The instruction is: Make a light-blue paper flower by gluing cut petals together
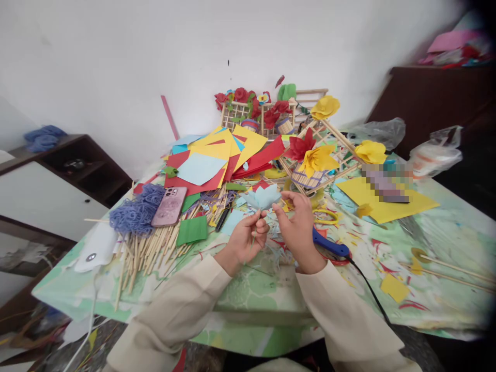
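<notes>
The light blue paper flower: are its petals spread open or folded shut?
Spread open. The light blue paper flower shows petals fanning outward, their tips apart, above the left hand, which holds it from below.

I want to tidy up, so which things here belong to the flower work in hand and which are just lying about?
Likely in the job:
light-blue paper flower, in the left hand; right hand by its petals
light-blue paper sheet
blue corded tool, perhaps

Probably just lying about:
pink phone
blue yarn
white device
</notes>
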`<state>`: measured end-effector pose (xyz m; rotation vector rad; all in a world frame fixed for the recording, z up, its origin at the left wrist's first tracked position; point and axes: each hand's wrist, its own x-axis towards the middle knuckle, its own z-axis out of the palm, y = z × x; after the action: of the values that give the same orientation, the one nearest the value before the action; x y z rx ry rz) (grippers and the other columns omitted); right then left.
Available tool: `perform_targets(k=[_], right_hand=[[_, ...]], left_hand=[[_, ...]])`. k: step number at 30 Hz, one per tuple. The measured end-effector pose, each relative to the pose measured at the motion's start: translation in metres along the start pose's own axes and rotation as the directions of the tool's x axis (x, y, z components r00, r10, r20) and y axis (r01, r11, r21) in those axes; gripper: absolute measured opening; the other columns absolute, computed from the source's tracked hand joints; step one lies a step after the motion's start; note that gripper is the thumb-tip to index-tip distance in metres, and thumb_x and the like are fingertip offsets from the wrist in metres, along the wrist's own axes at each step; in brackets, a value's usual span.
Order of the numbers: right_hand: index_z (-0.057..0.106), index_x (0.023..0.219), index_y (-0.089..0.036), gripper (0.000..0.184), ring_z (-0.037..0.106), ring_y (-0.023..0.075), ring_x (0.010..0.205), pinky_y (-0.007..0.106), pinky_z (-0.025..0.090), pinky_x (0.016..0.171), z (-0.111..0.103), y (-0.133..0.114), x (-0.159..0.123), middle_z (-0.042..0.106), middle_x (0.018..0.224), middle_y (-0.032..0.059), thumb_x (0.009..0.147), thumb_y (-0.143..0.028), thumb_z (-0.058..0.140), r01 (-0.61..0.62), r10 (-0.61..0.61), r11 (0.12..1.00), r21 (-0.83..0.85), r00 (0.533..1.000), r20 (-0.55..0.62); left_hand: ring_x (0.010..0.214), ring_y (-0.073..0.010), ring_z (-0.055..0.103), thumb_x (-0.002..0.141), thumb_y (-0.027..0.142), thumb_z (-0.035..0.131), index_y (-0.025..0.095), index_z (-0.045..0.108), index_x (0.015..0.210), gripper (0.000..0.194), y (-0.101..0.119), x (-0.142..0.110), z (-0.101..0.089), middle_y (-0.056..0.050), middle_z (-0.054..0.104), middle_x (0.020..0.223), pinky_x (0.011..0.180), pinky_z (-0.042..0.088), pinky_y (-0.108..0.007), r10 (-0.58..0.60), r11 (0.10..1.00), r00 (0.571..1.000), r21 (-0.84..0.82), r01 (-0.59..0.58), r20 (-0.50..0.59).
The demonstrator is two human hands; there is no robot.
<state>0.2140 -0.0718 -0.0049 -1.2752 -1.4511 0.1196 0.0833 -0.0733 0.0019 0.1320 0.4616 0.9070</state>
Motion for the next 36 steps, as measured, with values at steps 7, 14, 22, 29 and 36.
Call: perform_targets(k=[7,14,22,29,36], right_hand=[[0.059,0.095,-0.019,0.023,0.054,0.0205,0.089,0.037,0.044,0.081,0.002,0.002,0.003,0.059,0.097,0.0077,0.075,-0.030,0.063,-0.148,0.143,0.981,0.126,0.988,0.053],[0.063,0.075,-0.019,0.008,0.054,0.0204,0.094,0.037,0.042,0.086,0.002,-0.001,0.002,0.057,0.094,0.0064,0.075,-0.026,0.063,-0.142,0.136,0.976,0.164,0.990,0.043],[0.068,0.076,-0.019,0.009,0.053,0.0221,0.097,0.039,0.040,0.088,0.002,0.003,0.002,0.058,0.097,0.0066,0.076,-0.027,0.062,-0.109,0.103,0.992,0.061,0.990,0.094],[0.066,0.075,-0.019,0.011,0.053,0.0228,0.095,0.039,0.041,0.086,0.002,0.003,0.002,0.057,0.094,0.0071,0.077,-0.028,0.060,-0.078,0.076,0.997,0.015,0.992,0.096],[0.062,0.087,-0.017,0.019,0.050,0.0253,0.098,0.042,0.042,0.087,0.004,0.009,0.002,0.055,0.100,0.0103,0.073,-0.029,0.064,-0.094,0.096,0.995,-0.037,0.993,0.071]], left_hand=[[0.042,-0.0023,0.039,0.094,0.019,0.033,0.007,0.057,0.077,0.032,-0.004,0.001,-0.001,0.004,0.037,0.050,0.033,0.033,-0.004,-0.039,0.999,0.999,0.030,0.038,0.003],[0.041,-0.0023,0.040,0.094,0.020,0.032,0.007,0.056,0.076,0.033,-0.007,0.002,-0.003,0.003,0.039,0.050,0.033,0.033,-0.004,-0.068,0.997,0.998,0.046,0.068,0.003],[0.041,-0.0026,0.039,0.093,0.017,0.034,0.009,0.055,0.075,0.029,-0.009,0.000,0.001,0.004,0.037,0.050,0.032,0.032,-0.004,-0.064,0.996,0.997,0.067,0.066,-0.038],[0.042,-0.0029,0.041,0.094,0.018,0.032,0.009,0.055,0.074,0.032,-0.008,0.000,0.000,0.003,0.039,0.050,0.032,0.033,-0.004,-0.075,0.995,0.997,0.062,0.077,-0.024],[0.042,-0.0030,0.041,0.094,0.018,0.031,0.008,0.055,0.074,0.033,-0.009,0.000,-0.002,0.002,0.039,0.050,0.033,0.033,-0.004,-0.081,0.994,0.997,0.070,0.081,0.006]])
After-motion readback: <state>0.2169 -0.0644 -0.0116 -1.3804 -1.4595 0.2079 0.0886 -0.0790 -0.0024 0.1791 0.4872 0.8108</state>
